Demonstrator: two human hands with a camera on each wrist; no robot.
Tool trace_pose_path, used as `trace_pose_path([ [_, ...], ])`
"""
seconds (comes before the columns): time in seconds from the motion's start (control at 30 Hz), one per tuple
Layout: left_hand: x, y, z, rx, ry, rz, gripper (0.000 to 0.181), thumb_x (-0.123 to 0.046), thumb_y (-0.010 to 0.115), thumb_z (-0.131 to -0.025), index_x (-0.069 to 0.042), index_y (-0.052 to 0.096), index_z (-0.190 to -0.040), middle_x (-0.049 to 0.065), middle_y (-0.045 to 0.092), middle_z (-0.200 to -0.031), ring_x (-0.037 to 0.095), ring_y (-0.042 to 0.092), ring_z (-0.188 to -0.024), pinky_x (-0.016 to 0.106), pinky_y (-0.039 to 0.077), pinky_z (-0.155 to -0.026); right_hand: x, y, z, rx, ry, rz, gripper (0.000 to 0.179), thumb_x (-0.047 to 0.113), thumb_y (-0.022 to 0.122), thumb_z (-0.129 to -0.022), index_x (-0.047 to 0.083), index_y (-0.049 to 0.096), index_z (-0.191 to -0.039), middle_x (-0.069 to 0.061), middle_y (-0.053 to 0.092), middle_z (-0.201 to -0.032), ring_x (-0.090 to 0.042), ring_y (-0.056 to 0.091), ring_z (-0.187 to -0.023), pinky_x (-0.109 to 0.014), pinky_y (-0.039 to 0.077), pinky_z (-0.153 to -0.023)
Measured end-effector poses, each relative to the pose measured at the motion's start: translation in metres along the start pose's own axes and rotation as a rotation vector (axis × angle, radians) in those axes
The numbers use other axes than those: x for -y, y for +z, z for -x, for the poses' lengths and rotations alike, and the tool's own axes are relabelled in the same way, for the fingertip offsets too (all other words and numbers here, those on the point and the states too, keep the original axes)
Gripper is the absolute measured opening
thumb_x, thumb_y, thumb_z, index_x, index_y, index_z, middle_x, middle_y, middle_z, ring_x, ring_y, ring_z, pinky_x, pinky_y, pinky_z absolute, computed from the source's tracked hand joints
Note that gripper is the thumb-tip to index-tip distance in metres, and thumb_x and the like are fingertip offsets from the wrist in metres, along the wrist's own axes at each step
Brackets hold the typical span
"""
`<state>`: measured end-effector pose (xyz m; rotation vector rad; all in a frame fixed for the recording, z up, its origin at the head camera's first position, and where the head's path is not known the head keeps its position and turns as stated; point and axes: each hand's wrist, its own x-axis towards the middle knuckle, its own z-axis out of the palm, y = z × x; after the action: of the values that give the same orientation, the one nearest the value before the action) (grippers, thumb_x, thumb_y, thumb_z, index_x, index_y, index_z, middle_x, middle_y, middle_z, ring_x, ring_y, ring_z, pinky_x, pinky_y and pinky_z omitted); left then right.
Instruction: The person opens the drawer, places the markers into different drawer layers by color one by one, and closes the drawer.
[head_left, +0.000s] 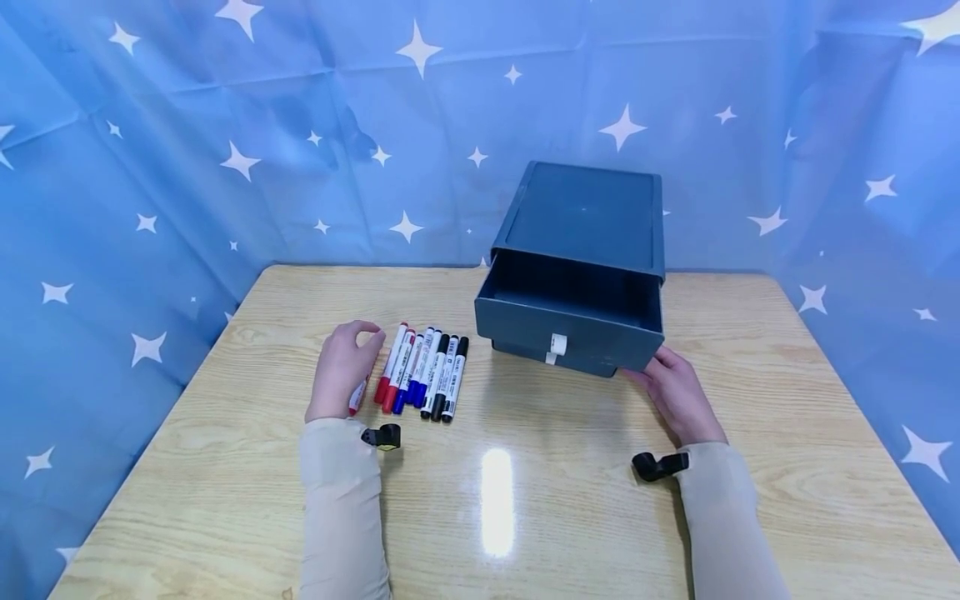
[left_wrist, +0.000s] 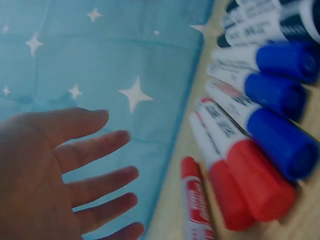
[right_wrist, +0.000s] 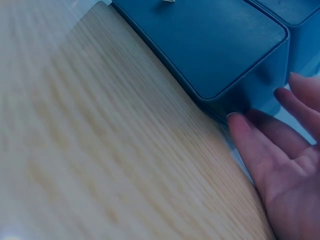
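My left hand hovers at the left of a row of markers, its fingers apart and holding nothing in the left wrist view. Nearest to it lies a single red marker, partly hidden by the hand in the head view. The row has red-capped markers, blue-capped markers and black-capped markers. A dark blue drawer unit stands at the back, its upper drawer pulled out with no contents visible. By the unit's lower right side is my right hand, fingers loosely extended; whether the fingertips touch it, I cannot tell.
The wooden table carries all of these things. A blue curtain with white stars hangs behind and at both sides. The open drawer has a small white tab on its front. A light reflection shows on the tabletop.
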<state>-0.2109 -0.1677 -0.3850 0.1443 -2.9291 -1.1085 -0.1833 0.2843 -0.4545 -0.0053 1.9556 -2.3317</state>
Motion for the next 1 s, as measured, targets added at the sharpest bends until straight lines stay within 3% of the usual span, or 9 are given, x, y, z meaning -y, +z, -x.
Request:
trace_pose_path([
  [0.47, 0.025, 0.016, -0.007, -0.080, -0.067, 0.026, 0.031, -0.021, 0.047, -0.090, -0.012, 0.056, -0.118, 0.015, 0.043, -0.126, 0.036, 0.034, -0.115, 0.051, 0.031, -0.090, 0.002, 0.000, 0.001, 0.009, 0.001, -0.016, 0.045, 0.023, 0.050, -0.091, 0.007, 0.041, -0.133, -0.010, 0.036, -0.134, -0.013, 0.048, -0.113, -0.033, 0.037, -0.092],
  [0.7, 0.032, 0.022, -0.008, -0.076, -0.111, 0.015, 0.036, -0.021, 0.051, -0.088, -0.014, 0.052, -0.123, 0.015, 0.040, -0.128, 0.036, 0.031, -0.117, 0.054, 0.028, -0.090, 0.002, 0.000, 0.000, 0.015, -0.002, -0.033, 0.044, 0.022, 0.049, -0.092, 0.005, 0.043, -0.132, -0.010, 0.035, -0.135, -0.014, 0.048, -0.113, -0.033, 0.037, -0.092],
  [1.0, 0.033, 0.025, -0.009, -0.047, -0.119, -0.032, 0.035, -0.022, 0.052, -0.089, -0.012, 0.052, -0.123, 0.017, 0.043, -0.125, 0.038, 0.034, -0.112, 0.054, 0.028, -0.088, -0.001, -0.001, -0.001, 0.025, -0.030, -0.036, 0.042, 0.020, 0.048, -0.092, 0.007, 0.042, -0.132, -0.011, 0.039, -0.133, -0.015, 0.049, -0.112, -0.033, 0.038, -0.091],
])
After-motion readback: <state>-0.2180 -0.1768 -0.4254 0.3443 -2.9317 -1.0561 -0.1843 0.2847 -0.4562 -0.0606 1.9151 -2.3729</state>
